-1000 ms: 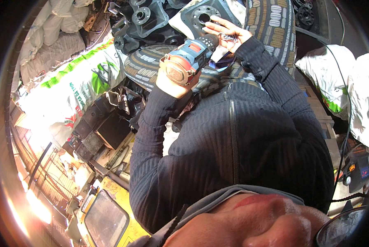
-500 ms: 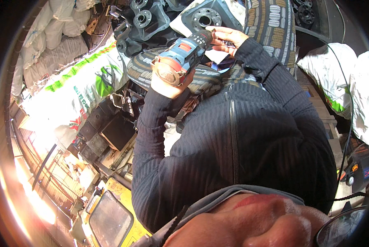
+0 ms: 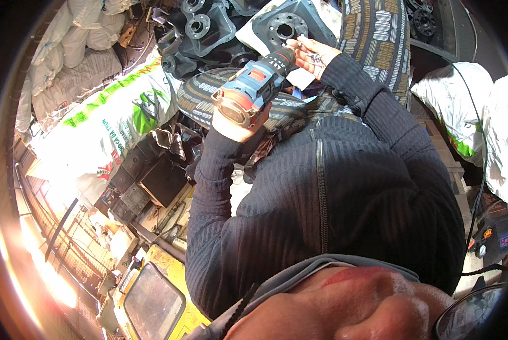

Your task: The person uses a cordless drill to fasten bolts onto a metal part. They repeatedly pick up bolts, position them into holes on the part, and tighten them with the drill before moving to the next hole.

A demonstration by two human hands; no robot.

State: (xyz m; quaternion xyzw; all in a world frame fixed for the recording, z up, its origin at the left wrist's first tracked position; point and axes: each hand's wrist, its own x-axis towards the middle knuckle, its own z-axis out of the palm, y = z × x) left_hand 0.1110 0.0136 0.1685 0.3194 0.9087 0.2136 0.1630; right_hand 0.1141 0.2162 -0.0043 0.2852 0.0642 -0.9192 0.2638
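My left hand (image 3: 235, 128) is wrapped round the grip of a blue, black and red cordless drill (image 3: 254, 85), whose chuck points up and to the right. Close to the chuck, my right hand (image 3: 317, 55) is partly curled with its palm up. Small shiny metal pieces that look like screws (image 3: 315, 58) lie in its palm. Its fingertips pinch something tiny near the drill's nose. Just beyond sits a dark square metal part with a round flanged hub (image 3: 285, 29), on a pale cloth or sack.
More dark hub parts (image 3: 200, 27) are piled at the far left. A patterned cushioned armrest (image 3: 378, 42) curves round the work spot. White sacks lie left (image 3: 115, 116) and right (image 3: 455, 105). A black cable (image 3: 474, 107) hangs at the right; a yellow machine (image 3: 166, 263) stands lower left.
The drill has shifted slightly right and down, its chuck now a little lower beside my right fingers. My right hand has turned more open, showing the small metal pieces in its palm.
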